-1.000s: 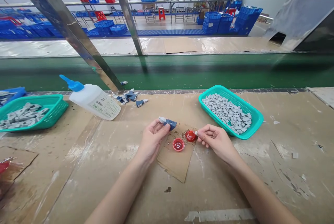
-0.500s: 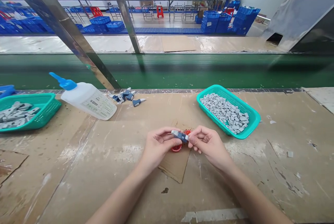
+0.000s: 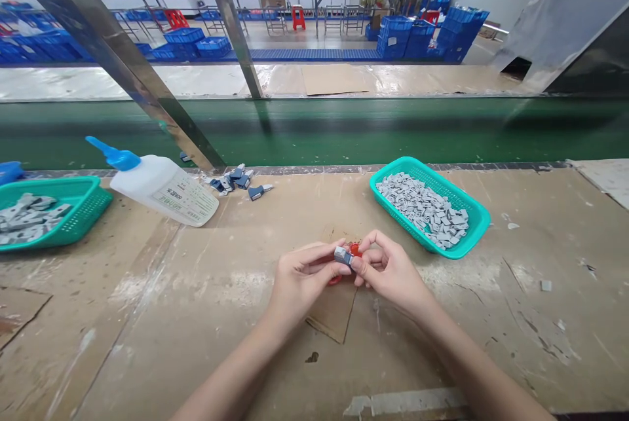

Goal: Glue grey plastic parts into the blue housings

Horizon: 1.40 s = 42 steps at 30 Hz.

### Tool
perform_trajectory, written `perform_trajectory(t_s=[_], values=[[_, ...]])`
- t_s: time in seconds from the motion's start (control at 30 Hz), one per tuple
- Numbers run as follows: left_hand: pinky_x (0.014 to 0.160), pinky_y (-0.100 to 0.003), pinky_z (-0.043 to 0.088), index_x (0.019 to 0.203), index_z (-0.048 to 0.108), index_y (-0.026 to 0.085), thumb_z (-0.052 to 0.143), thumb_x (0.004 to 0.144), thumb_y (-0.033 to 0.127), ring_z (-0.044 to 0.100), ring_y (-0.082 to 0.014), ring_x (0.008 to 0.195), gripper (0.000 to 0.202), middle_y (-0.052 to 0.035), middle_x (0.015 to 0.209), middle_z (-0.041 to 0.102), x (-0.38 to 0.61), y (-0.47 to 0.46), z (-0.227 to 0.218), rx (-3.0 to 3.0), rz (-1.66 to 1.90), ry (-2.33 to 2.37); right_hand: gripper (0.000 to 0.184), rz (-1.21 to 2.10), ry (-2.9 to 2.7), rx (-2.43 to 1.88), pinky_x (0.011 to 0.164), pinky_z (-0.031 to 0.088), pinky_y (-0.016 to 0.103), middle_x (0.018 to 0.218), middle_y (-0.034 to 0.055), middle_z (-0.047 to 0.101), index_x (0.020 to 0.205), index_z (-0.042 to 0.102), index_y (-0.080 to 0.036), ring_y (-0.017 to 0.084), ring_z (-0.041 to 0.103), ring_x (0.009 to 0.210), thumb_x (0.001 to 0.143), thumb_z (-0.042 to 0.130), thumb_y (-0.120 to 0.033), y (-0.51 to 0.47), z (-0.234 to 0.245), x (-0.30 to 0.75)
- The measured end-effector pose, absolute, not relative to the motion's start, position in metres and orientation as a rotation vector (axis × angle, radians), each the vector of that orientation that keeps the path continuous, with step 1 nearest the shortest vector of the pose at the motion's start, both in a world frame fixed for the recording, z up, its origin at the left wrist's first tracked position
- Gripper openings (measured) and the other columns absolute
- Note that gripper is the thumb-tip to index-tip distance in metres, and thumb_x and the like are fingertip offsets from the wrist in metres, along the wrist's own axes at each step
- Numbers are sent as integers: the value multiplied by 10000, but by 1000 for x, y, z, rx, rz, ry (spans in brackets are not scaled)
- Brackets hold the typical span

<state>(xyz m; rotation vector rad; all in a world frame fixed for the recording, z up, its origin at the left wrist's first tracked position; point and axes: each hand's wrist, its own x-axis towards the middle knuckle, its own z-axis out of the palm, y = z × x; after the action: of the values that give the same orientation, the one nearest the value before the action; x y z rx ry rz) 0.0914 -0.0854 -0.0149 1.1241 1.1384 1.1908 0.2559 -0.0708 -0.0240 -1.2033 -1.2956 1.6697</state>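
Note:
Between both hands is a small dark blue and light grey plastic part [image 3: 343, 256]. My left hand [image 3: 305, 277] pinches it from the left with thumb and fingers. From the right, the fingertips of my right hand [image 3: 390, 270] close on the same part. Beneath the hands, partly hidden, lie a red object [image 3: 354, 249] and a piece of cardboard [image 3: 334, 316]. Similar blue and grey parts [image 3: 240, 179] lie in a loose pile beyond the hands, to the left.
A teal basket [image 3: 480, 228] of small grey pieces stands at right; another teal basket [image 3: 93, 205] with grey parts is at left. A white bottle with a blue nozzle [image 3: 164, 188] lies tilted by the pile. Behind runs a green conveyor belt [image 3: 319, 133] with a slanted metal post [image 3: 128, 74].
The blue and grey part has turned between my fingers, its grey end now facing more toward me. My right fingers have shifted onto its body. The view has moved slightly.

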Motion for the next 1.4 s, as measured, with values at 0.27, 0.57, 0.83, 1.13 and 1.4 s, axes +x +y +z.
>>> perform_trajectory(t_s=[0.27,0.57,0.83,1.13,1.4], values=[[846,-367,573,1155,652,135,769,688,264,694,-227,883,499,-95,995,728,90,-70,-13,1192,1111,1222,357,1506,-1220,-1193,484,352,200,585,-31,614,870,479,-207,94,479,477,839,571,-551,-69,-11,266],[808,-378,533,1102,644,114,652,755,231,672,-220,783,367,-108,879,713,37,107,-11,1869,993,1952,298,1209,-1304,-1312,539,397,244,630,-18,613,929,516,-223,139,511,551,855,555,-509,-57,-32,296],[1003,-440,390,1303,483,128,460,838,166,514,-294,1175,468,-173,1256,546,-11,97,-17,2244,808,2038,188,1118,-1494,-1315,590,421,275,696,-16,632,958,545,-242,167,584,626,897,493,-411,-64,-31,290],[896,-438,466,1115,619,132,455,810,226,592,-291,995,359,-156,1138,572,-63,19,-46,2189,620,2134,210,1147,-1541,-1354,584,427,284,745,2,641,948,565,-243,179,600,671,901,490,-434,-73,-15,293],[927,-455,464,1142,597,130,512,832,284,599,-281,1005,356,-138,1054,626,-40,14,-40,1995,834,2068,234,1133,-1536,-1346,589,449,299,748,22,647,952,582,-226,187,603,672,893,520,-444,-72,-20,290]])
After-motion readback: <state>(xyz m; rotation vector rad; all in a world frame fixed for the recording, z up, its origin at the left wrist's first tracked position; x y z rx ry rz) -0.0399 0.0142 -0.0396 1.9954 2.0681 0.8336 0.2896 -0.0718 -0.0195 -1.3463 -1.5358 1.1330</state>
